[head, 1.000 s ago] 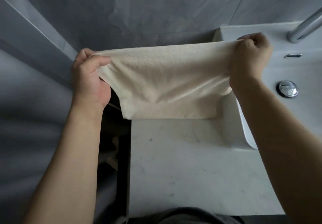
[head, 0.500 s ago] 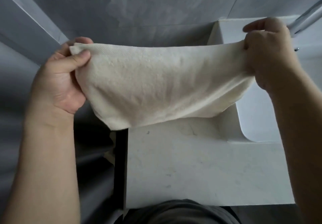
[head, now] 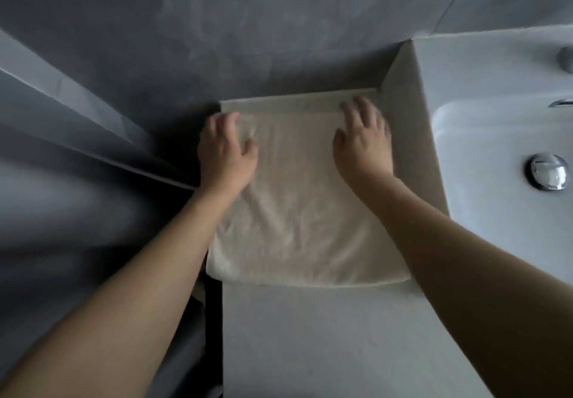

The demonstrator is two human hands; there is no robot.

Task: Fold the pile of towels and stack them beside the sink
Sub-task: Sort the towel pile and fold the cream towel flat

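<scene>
A cream towel [head: 297, 211] lies flat on the pale counter [head: 325, 335], just left of the white sink [head: 483, 137], its far edge against the grey wall [head: 248, 25]. It looks soft and faintly wrinkled, with a rounded fold along its near edge and a flat band along the far one. The left hand [head: 226, 152] rests on the towel's far corner away from the sink, fingers loosely bent. The right hand [head: 362, 143] presses the corner nearest the sink, fingers spread flat.
</scene>
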